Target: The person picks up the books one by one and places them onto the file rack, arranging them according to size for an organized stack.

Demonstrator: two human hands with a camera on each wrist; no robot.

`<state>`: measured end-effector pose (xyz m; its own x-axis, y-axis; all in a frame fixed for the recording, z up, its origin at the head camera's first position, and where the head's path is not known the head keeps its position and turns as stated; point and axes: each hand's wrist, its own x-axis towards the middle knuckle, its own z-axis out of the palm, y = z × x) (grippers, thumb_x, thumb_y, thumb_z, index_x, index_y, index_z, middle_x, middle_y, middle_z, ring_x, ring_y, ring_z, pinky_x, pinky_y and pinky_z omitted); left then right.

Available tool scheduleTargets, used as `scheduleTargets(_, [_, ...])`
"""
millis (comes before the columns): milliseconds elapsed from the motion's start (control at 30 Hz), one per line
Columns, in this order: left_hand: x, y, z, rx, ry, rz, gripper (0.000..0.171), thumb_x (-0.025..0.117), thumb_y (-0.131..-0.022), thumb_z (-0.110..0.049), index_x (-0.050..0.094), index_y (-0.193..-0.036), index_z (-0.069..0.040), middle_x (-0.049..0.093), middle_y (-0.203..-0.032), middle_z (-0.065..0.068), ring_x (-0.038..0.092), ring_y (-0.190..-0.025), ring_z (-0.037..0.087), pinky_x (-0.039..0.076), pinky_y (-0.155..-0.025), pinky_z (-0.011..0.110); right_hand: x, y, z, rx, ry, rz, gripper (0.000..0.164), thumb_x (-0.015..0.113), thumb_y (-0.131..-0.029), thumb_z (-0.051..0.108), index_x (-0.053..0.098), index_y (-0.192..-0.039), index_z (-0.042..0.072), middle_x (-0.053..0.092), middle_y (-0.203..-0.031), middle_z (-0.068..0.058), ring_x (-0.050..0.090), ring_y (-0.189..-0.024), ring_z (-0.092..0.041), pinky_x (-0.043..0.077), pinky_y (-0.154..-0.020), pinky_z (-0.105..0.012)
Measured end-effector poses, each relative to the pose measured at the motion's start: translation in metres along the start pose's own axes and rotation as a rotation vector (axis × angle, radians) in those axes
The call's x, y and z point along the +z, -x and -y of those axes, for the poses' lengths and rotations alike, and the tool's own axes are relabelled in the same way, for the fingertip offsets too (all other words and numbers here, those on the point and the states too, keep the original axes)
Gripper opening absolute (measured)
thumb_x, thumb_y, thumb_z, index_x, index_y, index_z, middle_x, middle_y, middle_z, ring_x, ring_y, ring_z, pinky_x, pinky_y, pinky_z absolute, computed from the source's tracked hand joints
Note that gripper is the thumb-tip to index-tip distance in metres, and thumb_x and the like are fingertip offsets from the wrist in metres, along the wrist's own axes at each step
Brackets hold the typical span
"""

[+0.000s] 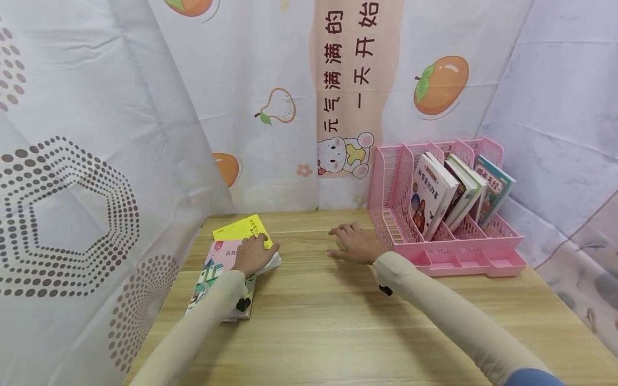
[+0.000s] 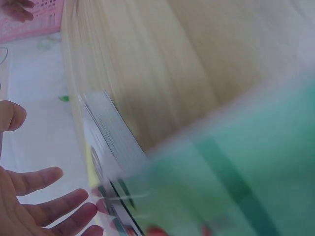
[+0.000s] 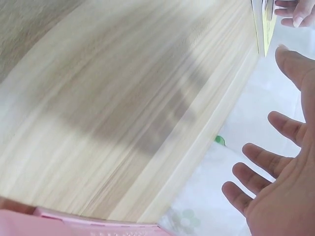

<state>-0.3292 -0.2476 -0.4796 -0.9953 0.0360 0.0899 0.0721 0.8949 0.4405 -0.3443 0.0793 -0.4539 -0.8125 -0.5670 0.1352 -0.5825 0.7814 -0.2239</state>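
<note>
My left hand [image 1: 253, 254] is over a small pile of books at the table's left, its fingers spread and slightly bent. Under it lies a pink-covered book [image 1: 217, 276] with a drawn castle; a yellow book [image 1: 236, 228] sticks out behind. A thick block of white pages [image 2: 118, 130] shows near the fingertips in the left wrist view, and a blurred green cover [image 2: 256, 162] fills the foreground. Over the wooden table, left of the pink rack [image 1: 473, 249], hovers my right hand [image 1: 356, 244]. Its fingers are apart and hold nothing.
Several books stand tilted in the rack's slots, among them a white one [image 1: 432, 193] and a teal one [image 1: 494, 187]. Wood-grain tabletop [image 1: 314, 321] stretches between the pile and the rack. A printed curtain [image 1: 270, 161] hangs behind the table.
</note>
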Motion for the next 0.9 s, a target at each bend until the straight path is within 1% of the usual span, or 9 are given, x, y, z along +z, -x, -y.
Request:
scheduleTargets(67, [-0.003, 0.002, 0.008, -0.006, -0.014, -0.009, 0.068, 0.05, -0.101, -0.061, 0.059, -0.135, -0.003, 0.063, -0.125, 0.018, 0.053, -0.114, 0.038, 0.043, -0.097, 0.057, 0.003, -0.001, 0.001, -0.022, -0.012, -0.014, 0.065, 0.069, -0.097, 0.049, 0.052, -0.145, 0.009, 0.051, -0.144, -0.022, 0.041, -0.135, -0.045, 0.031, -0.112, -0.064])
scheduleTargets(200, [-0.01, 0.006, 0.019, -0.013, -0.024, -0.031, 0.067, 0.049, -0.101, -0.061, 0.061, -0.134, -0.003, 0.064, -0.123, 0.018, 0.054, -0.111, 0.038, 0.043, -0.097, 0.058, 0.007, -0.004, 0.004, -0.052, -0.041, -0.025, 0.06, 0.071, -0.097, 0.043, 0.054, -0.141, 0.006, 0.053, -0.14, -0.023, 0.043, -0.13, -0.044, 0.033, -0.11, -0.063])
scheduleTargets(333, [-0.017, 0.012, 0.026, -0.06, -0.002, -0.031, 0.066, 0.051, -0.101, -0.058, 0.059, -0.135, -0.002, 0.061, -0.128, 0.021, 0.051, -0.113, 0.04, 0.041, -0.1, 0.059, 0.012, -0.007, 0.01, -0.059, -0.059, -0.013, 0.058, 0.071, -0.097, 0.042, 0.054, -0.141, 0.008, 0.053, -0.139, -0.023, 0.043, -0.129, -0.044, 0.035, -0.108, -0.065])
scheduleTargets(433, [-0.02, 0.018, 0.031, -0.092, 0.009, -0.025, 0.064, 0.053, -0.101, -0.056, 0.058, -0.135, -0.002, 0.06, -0.126, 0.021, 0.05, -0.112, 0.039, 0.041, -0.1, 0.058, 0.016, -0.01, 0.014, -0.06, -0.057, -0.004, 0.059, 0.071, -0.097, 0.043, 0.053, -0.143, 0.01, 0.053, -0.14, -0.022, 0.043, -0.13, -0.044, 0.036, -0.105, -0.067])
scheduleTargets(567, [-0.025, 0.025, 0.042, -0.074, -0.003, -0.049, 0.057, 0.055, -0.102, -0.048, 0.059, -0.132, 0.0, 0.061, -0.121, 0.021, 0.052, -0.112, 0.04, 0.04, -0.099, 0.06, 0.02, -0.015, 0.02, -0.064, -0.052, 0.005, 0.061, 0.071, -0.097, 0.044, 0.052, -0.144, 0.01, 0.053, -0.142, -0.021, 0.043, -0.132, -0.044, 0.035, -0.106, -0.067])
scheduleTargets(667, [-0.029, 0.028, 0.05, -0.075, -0.006, -0.072, 0.05, 0.057, -0.101, -0.039, 0.059, -0.13, 0.002, 0.059, -0.123, 0.024, 0.051, -0.113, 0.043, 0.039, -0.097, 0.062, 0.02, -0.016, 0.024, -0.064, -0.071, 0.006, 0.062, 0.072, -0.097, 0.044, 0.052, -0.145, 0.01, 0.052, -0.143, -0.021, 0.041, -0.134, -0.045, 0.032, -0.108, -0.068])
scheduleTargets(800, [-0.035, 0.03, 0.062, -0.151, -0.012, -0.063, 0.049, 0.063, -0.097, -0.034, 0.058, -0.13, 0.002, 0.056, -0.125, 0.025, 0.047, -0.111, 0.042, 0.04, -0.094, 0.059, 0.023, -0.017, 0.027, -0.064, -0.081, 0.023, 0.063, 0.072, -0.097, 0.045, 0.052, -0.145, 0.011, 0.052, -0.143, -0.02, 0.04, -0.134, -0.045, 0.032, -0.107, -0.069])
scheduleTargets(900, [-0.038, 0.033, 0.074, -0.201, -0.041, -0.035, 0.056, 0.066, -0.096, -0.038, 0.055, -0.132, 0.004, 0.055, -0.124, 0.027, 0.047, -0.109, 0.042, 0.041, -0.093, 0.059, 0.026, -0.017, 0.028, -0.058, -0.079, 0.037, 0.063, 0.071, -0.097, 0.045, 0.052, -0.146, 0.011, 0.052, -0.144, -0.02, 0.04, -0.135, -0.044, 0.032, -0.107, -0.068])
